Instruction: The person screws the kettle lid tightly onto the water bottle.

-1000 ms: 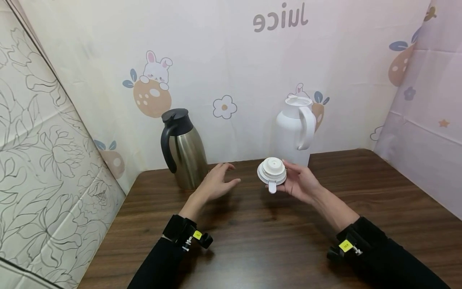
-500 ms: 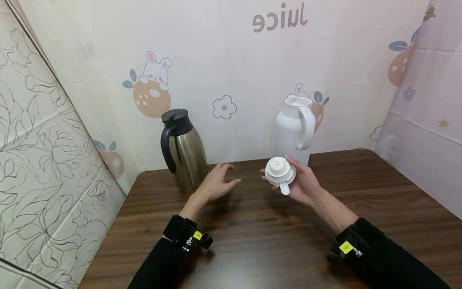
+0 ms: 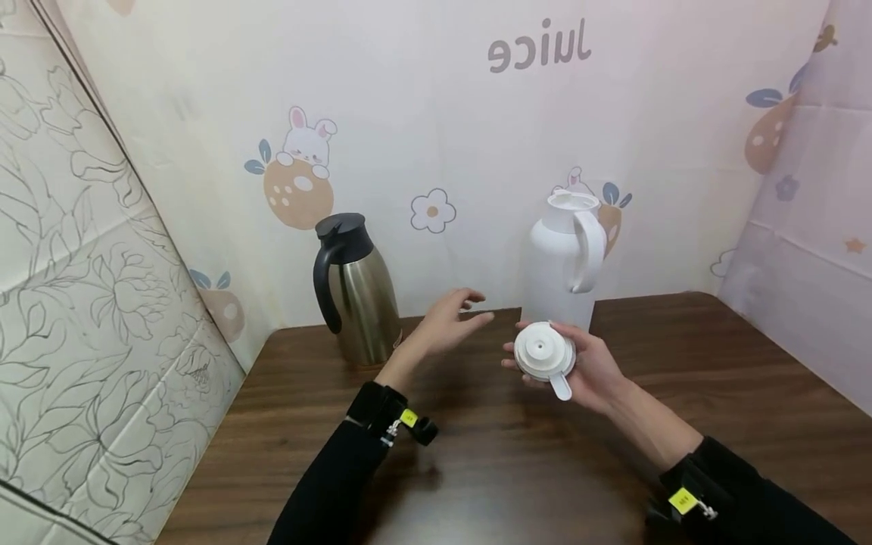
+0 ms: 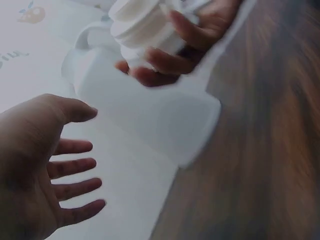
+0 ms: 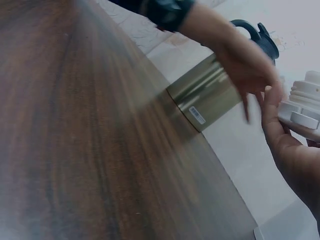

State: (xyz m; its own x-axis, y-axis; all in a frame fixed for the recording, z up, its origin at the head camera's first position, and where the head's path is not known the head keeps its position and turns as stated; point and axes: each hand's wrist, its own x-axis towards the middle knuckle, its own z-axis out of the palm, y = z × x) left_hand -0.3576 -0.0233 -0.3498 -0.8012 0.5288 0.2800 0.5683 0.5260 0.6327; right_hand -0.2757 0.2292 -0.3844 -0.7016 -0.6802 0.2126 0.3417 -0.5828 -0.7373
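Note:
My right hand holds a white jug lid, its stepped plug side turned up and a small tab sticking out toward me. In the left wrist view the right fingers curl round the edge of the lid. Behind this hand stands a white thermos jug, upright, its mouth uncovered and its handle to the right. My left hand hovers over the table between the two jugs, fingers spread and loosely bent, with nothing in them. Thumb and fingers of the left hand stand apart in its wrist view.
A steel thermos jug with a black lid and handle stands upright at the back left, close behind the left wrist. The brown wooden table ends at a printed cloth backdrop. A patterned cloth hangs along the left side.
The right hand has turned the lid so its plug side faces up toward the head camera, and lowered it slightly. The left hand has moved right, toward the lid. The head view has shifted slightly.

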